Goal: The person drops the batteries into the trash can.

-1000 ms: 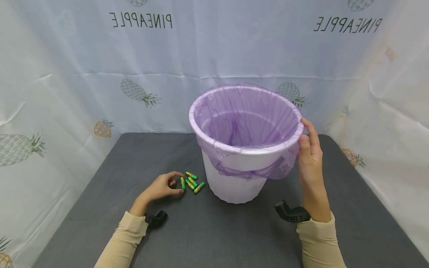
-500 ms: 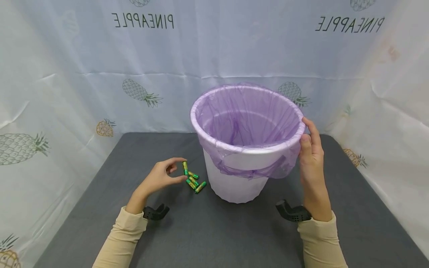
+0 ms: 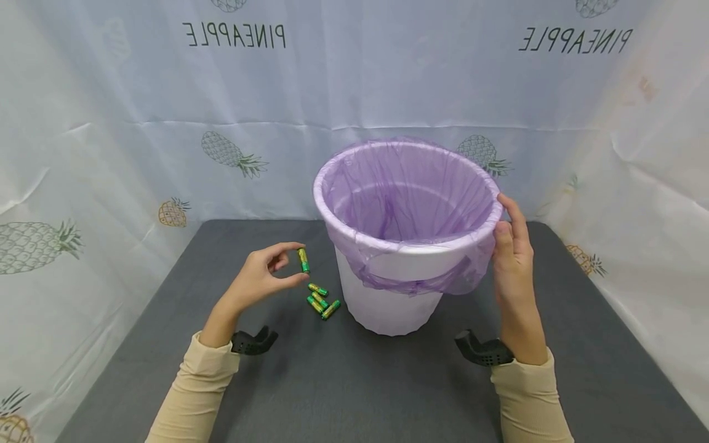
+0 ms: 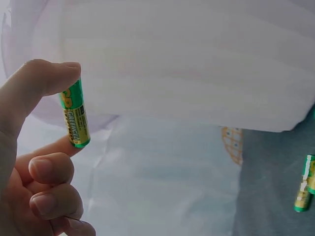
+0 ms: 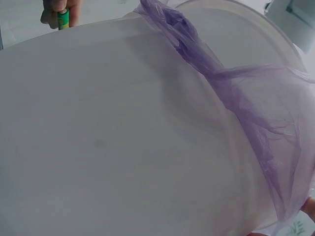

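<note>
A green and yellow battery point(image 3: 303, 261) is pinched end to end between the thumb and index finger of my left hand point(image 3: 260, 278), raised above the table left of the bin. In the left wrist view the battery point(image 4: 75, 115) shows its printed label, the other fingers curled below it. Several more such batteries point(image 3: 318, 301) lie in a loose cluster on the table near the bin's foot. My right hand point(image 3: 514, 258) holds the right rim of the white trash bin point(image 3: 388, 307), thumb outside. A purple bag point(image 3: 410, 209) lines the bin and folds over its rim.
The dark table point(image 3: 354, 381) carries the bin right of its middle. A white curtain point(image 3: 288, 86) with pineapple prints hangs behind and at both sides. A black wrist mount point(image 3: 255, 340) sits on the left wrist, another mount point(image 3: 484, 349) on the right.
My left hand has lifted the pinched battery from beside the cluster, up and away toward the back of the table. The right hand keeps its hold on the bin's rim.
</note>
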Motion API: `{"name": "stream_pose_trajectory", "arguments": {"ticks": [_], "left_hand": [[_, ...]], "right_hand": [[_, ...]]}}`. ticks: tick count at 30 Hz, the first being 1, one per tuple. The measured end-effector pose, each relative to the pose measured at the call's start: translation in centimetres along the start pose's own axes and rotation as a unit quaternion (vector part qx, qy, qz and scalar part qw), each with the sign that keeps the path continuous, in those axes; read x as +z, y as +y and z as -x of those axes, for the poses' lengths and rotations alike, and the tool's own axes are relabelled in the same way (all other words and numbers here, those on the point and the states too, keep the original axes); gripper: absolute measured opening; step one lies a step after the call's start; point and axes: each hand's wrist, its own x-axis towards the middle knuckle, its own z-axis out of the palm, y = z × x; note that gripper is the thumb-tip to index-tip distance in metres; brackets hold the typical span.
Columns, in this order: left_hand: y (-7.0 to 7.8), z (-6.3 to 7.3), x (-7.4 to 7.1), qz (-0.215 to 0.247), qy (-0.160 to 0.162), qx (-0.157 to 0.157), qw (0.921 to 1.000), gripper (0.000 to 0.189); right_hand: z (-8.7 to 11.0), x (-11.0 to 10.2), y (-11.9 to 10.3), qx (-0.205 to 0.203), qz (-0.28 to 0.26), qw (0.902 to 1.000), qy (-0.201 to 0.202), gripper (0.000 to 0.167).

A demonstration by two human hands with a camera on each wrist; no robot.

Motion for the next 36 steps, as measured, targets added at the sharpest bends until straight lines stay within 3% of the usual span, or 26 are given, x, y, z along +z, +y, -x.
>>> {"name": "stream_pose_trajectory", "arguments": {"ticks": [18, 25, 36], "left_hand": [[3.6, -2.5, -2.1, 0.013, 0.079, 0.073, 0.9941, 0.040], [4.7, -3.3, -2.8, 0.032, 0.097, 0.092, 0.9905, 0.043], [6.4, -4.6, -3.4, 0.058, 0.143, 0.140, 0.9780, 0.043]], "right_hand": [[0.0, -0.1, 0.1, 0.009, 0.009, 0.9999, 0.009, 0.040], [0.1, -0.3, 0.2, 0.004, 0.004, 1.0000, -0.007, 0.039], [0.0, -0.4, 0.4, -0.007, 0.009, 0.9999, -0.013, 0.039]]}}
